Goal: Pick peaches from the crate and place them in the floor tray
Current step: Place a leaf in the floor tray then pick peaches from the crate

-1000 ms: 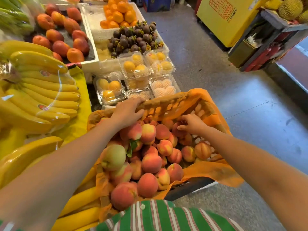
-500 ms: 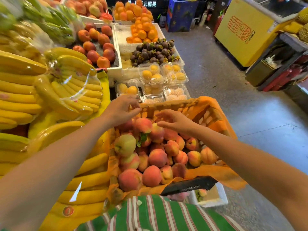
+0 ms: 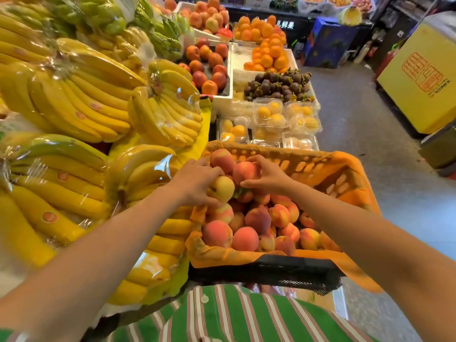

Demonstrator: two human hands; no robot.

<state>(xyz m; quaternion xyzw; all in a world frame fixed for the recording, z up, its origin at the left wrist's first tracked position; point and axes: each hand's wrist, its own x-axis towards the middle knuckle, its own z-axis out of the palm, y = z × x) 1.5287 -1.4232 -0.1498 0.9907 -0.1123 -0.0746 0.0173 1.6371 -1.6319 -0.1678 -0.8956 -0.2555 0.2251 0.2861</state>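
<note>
From the head camera, my left hand (image 3: 195, 180) is over the far left corner of the crate (image 3: 308, 166), fingers (image 3: 212, 172) curled around a pale yellow peach (image 3: 222, 188), thumb under it and the rest across its top. My right hand (image 3: 269, 175) is just beside it, fingers (image 3: 255, 159) wrapped over a red peach (image 3: 244, 171) with the thumb along its near side. The two peaches touch each other, and both sit at the top of the pile. The rest of the peaches (image 3: 256, 228) fill the crate, which is lined with orange cloth (image 3: 350, 270) that hangs over its near rim. Whether either peach is lifted clear of the pile I cannot tell.

To my left, wrapped bananas (image 3: 81, 95) are stacked close against the crate. Beyond the crate sit clear boxes (image 3: 271, 117) of yellow fruit, then dark mangosteens (image 3: 278, 85) and oranges (image 3: 266, 50). A white tray (image 3: 339, 302) shows on the floor (image 3: 370, 119) under the crate's near right corner, mostly hidden by it. My green striped shirt (image 3: 234, 317) fills the bottom edge
</note>
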